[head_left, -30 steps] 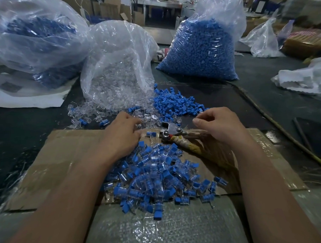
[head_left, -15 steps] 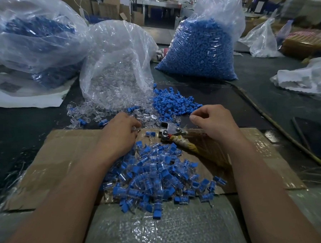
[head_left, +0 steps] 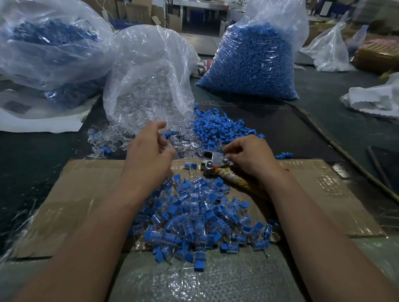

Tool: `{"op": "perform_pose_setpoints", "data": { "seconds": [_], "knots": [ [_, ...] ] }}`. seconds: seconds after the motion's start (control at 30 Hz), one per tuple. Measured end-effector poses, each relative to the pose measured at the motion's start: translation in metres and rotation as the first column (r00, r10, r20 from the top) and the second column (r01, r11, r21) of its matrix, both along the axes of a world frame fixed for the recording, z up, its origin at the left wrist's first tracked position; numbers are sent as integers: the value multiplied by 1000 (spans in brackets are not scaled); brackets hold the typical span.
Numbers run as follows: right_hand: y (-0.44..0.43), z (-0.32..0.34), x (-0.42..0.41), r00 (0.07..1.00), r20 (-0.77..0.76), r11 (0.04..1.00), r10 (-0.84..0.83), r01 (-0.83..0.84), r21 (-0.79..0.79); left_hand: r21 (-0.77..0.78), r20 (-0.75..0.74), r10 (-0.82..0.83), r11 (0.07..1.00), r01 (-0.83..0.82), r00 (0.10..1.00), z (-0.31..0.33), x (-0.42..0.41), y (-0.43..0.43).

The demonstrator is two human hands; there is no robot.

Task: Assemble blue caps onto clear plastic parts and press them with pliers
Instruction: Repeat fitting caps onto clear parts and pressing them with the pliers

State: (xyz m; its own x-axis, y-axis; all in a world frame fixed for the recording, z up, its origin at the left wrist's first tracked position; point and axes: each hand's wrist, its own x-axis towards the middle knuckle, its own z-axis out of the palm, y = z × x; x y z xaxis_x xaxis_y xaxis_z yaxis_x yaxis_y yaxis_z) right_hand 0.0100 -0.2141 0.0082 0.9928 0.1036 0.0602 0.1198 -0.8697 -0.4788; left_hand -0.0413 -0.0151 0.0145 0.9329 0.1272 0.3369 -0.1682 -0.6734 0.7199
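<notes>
My left hand (head_left: pixel 151 148) hovers over the loose clear plastic parts (head_left: pixel 114 141) and pinches one clear part at its curled fingertips, hard to make out against the pile. My right hand (head_left: pixel 247 155) has its fingers curled, pinching a small blue cap right at the metal head of the pliers (head_left: pixel 214 164). The pliers lie on the cardboard sheet (head_left: pixel 92 191), their cloth-wrapped handles under my right wrist. Loose blue caps (head_left: pixel 220 129) are heaped behind the pliers. A pile of assembled blue-and-clear pieces (head_left: pixel 197 220) lies between my forearms.
A bag of clear parts (head_left: pixel 148 84) spills open behind my left hand. A full bag of blue caps (head_left: pixel 251 62) stands at the back right, and another large bag (head_left: pixel 40 50) at the back left. Bubble wrap (head_left: pixel 201 284) covers the near edge. Crumpled white plastic (head_left: pixel 380 99) lies at far right.
My left hand has lifted off the clear parts pile with its fingers curled. My right hand has come back from the blue caps to the pliers' head.
</notes>
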Motion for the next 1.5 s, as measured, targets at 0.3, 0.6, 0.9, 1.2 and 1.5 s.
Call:
{"op": "perform_pose_setpoints", "data": {
  "seconds": [0.3,0.6,0.9,1.2,1.5],
  "knots": [
    [-1,-2,1,1000,27,999,5,-6,42,-75,36,-54,996,56,998,-1,-2,-4],
    [-3,2,-3,992,97,979,-75,55,197,-236,1,-149,961,145,989,3,-6,-4],
    [-7,24,-25,985,120,850,-125,44,524,-488,-2,-215,853,186,977,6,-8,-4],
    [12,32,-49,977,187,750,99,-197,631,-541,-54,-270,817,199,961,9,-11,-7],
    [29,30,-56,946,284,803,154,-288,522,-565,-13,-353,775,285,935,15,-16,-11]
  ]
}}
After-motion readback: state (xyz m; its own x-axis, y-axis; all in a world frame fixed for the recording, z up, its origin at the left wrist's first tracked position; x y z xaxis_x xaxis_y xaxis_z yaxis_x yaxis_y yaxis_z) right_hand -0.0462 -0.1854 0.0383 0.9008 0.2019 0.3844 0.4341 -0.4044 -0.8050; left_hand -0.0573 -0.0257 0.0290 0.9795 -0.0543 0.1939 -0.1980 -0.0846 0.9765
